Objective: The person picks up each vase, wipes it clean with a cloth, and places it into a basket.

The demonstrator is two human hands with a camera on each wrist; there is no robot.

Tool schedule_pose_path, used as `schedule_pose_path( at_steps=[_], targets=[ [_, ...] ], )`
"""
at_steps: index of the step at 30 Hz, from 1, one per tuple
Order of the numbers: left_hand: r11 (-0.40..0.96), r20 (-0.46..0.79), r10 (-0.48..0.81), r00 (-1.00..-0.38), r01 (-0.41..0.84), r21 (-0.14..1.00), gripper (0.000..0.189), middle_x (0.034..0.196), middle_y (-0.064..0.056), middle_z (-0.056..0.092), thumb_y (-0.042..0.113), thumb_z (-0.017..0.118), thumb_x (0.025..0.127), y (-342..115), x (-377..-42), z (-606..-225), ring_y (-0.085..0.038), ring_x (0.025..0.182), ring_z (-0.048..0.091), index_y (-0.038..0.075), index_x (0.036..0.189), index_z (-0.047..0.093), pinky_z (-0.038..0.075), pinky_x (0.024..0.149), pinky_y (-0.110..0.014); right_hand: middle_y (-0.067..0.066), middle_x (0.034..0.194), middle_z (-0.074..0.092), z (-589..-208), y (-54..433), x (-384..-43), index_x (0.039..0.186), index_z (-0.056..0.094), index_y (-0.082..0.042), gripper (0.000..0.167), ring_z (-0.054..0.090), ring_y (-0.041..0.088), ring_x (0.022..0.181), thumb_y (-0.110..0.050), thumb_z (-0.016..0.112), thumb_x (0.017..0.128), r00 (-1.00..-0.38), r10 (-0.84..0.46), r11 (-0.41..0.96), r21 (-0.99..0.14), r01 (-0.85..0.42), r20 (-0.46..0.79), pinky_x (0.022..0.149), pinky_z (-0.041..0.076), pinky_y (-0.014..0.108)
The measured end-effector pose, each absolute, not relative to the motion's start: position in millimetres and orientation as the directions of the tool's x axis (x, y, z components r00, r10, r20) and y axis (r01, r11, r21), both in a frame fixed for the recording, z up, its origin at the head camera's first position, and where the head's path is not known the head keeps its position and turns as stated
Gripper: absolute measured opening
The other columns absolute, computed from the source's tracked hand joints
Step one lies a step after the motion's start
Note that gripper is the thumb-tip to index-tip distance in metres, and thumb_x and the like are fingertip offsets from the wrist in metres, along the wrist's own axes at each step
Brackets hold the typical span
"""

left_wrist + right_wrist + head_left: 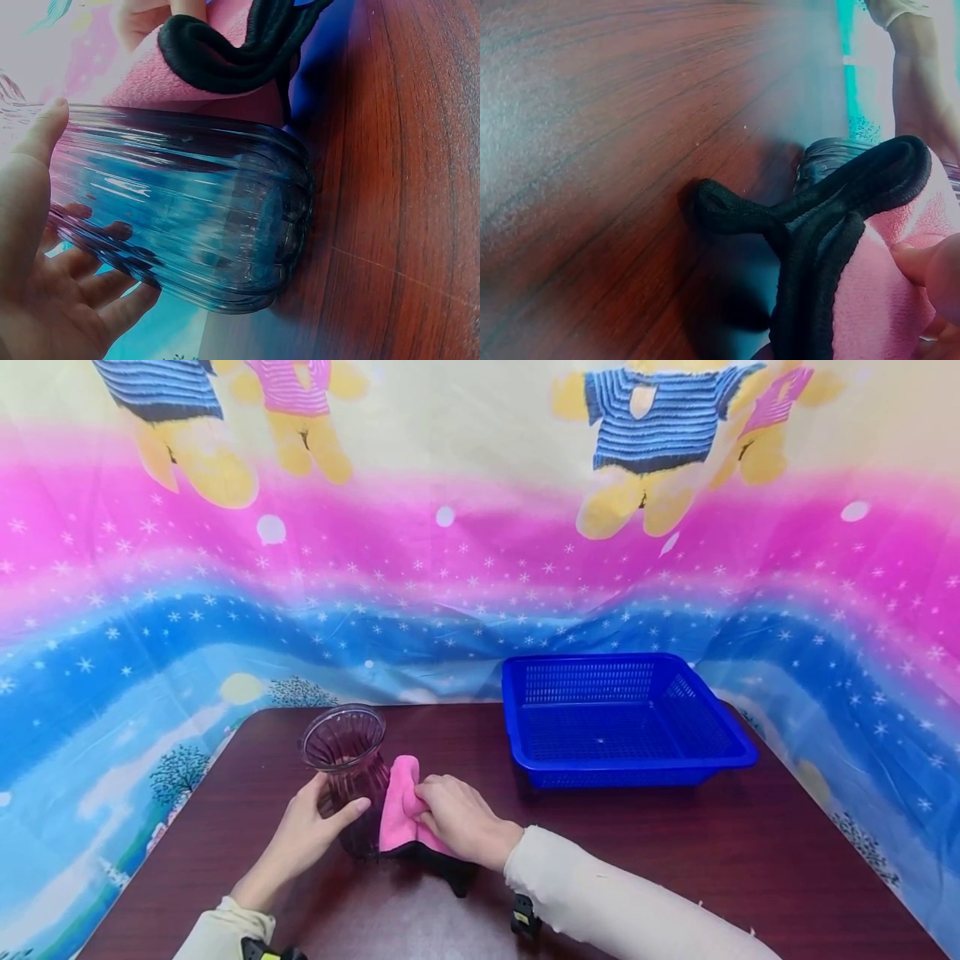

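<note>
A ribbed, tinted glass vase (pixel 365 787) with a flared rim stands on the table at the left of the head view. My left hand (pixel 298 833) grips it from the left, thumb on the near side and fingers round the far side. In the left wrist view those fingers show through the clear vase body (pixel 172 202). A pink cloth (pixel 397 817) with a black edge is bunched in my right hand (pixel 467 820), which pinches it against the right side of the vase. In the right wrist view the cloth's folded black border (pixel 810 262) hides much of the vase.
A blue perforated plastic basket (pixel 630 777) sits at the back right of the dark wood table (pixel 645 868). Behind the table hangs a printed curtain (pixel 465 552) with bears and snowflakes.
</note>
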State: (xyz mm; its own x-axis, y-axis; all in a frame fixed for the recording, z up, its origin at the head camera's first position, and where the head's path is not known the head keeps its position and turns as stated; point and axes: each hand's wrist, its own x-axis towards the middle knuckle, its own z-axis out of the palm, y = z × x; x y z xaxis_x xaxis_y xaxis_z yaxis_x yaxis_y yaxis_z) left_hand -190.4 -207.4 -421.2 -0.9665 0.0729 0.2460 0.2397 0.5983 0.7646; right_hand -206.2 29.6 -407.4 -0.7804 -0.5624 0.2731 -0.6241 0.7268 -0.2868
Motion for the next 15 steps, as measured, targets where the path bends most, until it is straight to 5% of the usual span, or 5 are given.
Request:
schedule_pose_path(
  at_steps=[15],
  targets=[
    [0.589,0.263,0.078,-0.962,0.257,0.766,0.059,0.128,-0.023,0.069,0.029,0.074,0.093,-207.0,-189.7,-419.5,-0.035,0.12,0.066,0.002,0.14,0.051,0.058,0.097,-0.037,-0.003,0.072,0.058,-416.2,31.8,-205.4,0.068,0.057,-0.019,0.027,0.052,0.01,0.064,-0.012,0.071,0.09,-0.802,-0.558,0.751,-0.283,-0.597,0.211,0.055,0.039,0.021]
  ],
)
